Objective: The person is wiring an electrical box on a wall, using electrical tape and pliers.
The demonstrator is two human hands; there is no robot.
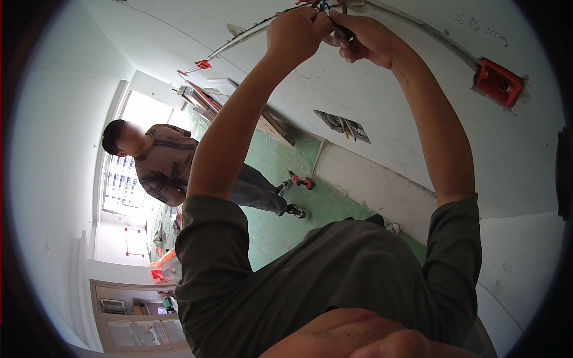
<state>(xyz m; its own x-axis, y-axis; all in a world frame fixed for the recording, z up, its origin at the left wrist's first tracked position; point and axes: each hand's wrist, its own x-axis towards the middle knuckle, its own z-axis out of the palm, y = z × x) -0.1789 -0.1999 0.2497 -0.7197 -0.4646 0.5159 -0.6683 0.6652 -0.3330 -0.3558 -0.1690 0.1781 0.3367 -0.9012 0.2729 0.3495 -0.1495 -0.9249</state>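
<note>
Both my arms are raised to the wall at the top of the view. My left hand [298,34] is closed, its fingers pinched at a small bunch of thin electrical wires [323,5], blue and white among them. Close beside it, my right hand [371,40] is closed around a dark-handled hand tool [342,31] that looks like pliers. The tool's jaws and the wire ends are too small and partly hidden by my fingers. The wires come out where the wall channels meet, at the picture's upper edge.
A red wall box [500,82] sits at the right end of a conduit channel [427,28]. Lower on the wall, a rectangular recess [343,126] holds coiled cables. A red-and-black cordless drill [302,181] lies on the green floor [262,232]. Another person [170,156] stands at left, near the window.
</note>
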